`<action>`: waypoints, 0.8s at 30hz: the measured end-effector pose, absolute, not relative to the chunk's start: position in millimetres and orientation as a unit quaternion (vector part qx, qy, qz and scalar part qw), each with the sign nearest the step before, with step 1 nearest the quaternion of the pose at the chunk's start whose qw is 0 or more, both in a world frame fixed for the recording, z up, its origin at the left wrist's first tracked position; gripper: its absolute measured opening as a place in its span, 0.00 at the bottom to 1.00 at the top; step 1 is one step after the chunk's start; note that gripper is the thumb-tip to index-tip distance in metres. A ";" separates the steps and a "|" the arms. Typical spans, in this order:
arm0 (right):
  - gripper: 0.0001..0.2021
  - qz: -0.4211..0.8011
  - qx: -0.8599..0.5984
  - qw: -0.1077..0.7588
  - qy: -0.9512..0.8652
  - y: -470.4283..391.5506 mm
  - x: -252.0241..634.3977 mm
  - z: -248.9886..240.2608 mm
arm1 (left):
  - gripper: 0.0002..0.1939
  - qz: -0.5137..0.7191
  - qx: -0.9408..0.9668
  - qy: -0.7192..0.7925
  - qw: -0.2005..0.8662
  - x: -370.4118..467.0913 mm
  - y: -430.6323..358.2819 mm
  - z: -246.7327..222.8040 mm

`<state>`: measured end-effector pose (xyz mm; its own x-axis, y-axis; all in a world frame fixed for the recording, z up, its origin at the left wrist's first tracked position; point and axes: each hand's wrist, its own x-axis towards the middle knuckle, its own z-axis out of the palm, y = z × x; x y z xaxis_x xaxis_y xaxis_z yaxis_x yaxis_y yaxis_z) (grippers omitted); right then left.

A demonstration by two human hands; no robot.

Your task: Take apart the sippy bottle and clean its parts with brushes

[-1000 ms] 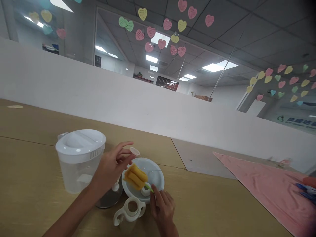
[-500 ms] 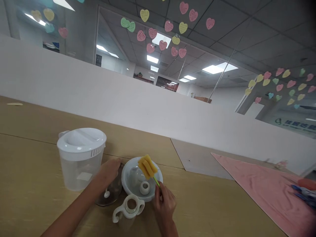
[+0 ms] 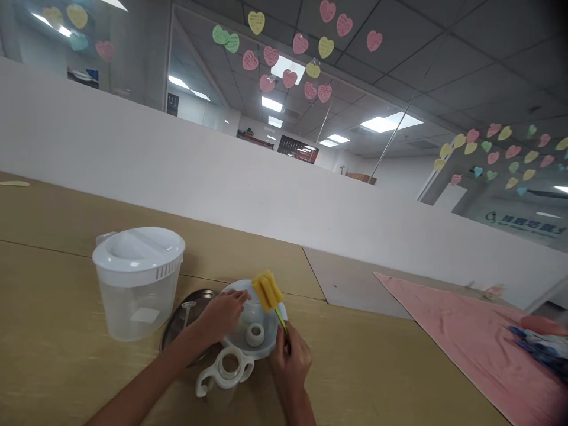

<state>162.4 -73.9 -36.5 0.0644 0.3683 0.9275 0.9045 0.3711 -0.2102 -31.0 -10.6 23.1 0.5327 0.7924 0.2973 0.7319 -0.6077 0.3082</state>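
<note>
My right hand (image 3: 293, 355) grips the green handle of a brush with a yellow sponge head (image 3: 267, 290), held upright over the right side of a pale bowl (image 3: 278, 349). A white ring (image 3: 255, 335) and something clear lie in the bowl. My left hand (image 3: 226, 313) reaches over the bowl's left edge, fingers apart, with nothing visible in it. Left of the bowl is a dark metal tray (image 3: 171, 331) bearing a small white piece with a round end (image 3: 189, 305). A white two-handled bottle piece (image 3: 226, 371) stands in front of the bowl.
A clear pitcher with a white lid (image 3: 139, 251) stands at the left of the wooden table (image 3: 377, 367). On the right lie a pink cloth (image 3: 479, 331) and blue and red items (image 3: 541, 343). A white partition (image 3: 248, 183) runs behind.
My left hand has moved right, from the metal tray to over the bowl. More of the tray and the small white piece now shows. The sponge brush is slightly more upright.
</note>
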 end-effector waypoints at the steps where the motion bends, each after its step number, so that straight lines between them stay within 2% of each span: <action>1: 0.08 -0.252 -0.501 0.529 -0.637 -73.8 162.5 -36.9 | 0.19 0.198 0.884 0.416 0.078 -26.4 -10.9 18.8; 7: 0.09 -0.247 -0.504 0.519 -0.645 -74.0 163.2 -37.8 | 0.18 0.169 0.910 0.365 0.101 -23.5 -11.4 7.0; 13: 0.08 -0.262 -0.496 0.514 -0.649 -73.8 162.2 -35.2 | 0.10 0.166 0.906 0.376 0.103 -22.9 -12.8 13.0; 24: 0.09 -0.251 -0.512 0.514 -0.641 -72.9 163.7 -37.7 | 0.20 0.183 0.887 0.405 0.127 -24.2 -11.5 11.4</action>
<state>163.7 -72.9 -37.7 0.0524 0.3979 0.9159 0.9145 0.3494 -0.2041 -24.2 -11.5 11.4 0.6054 0.7644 0.2217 0.6711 -0.6401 0.3740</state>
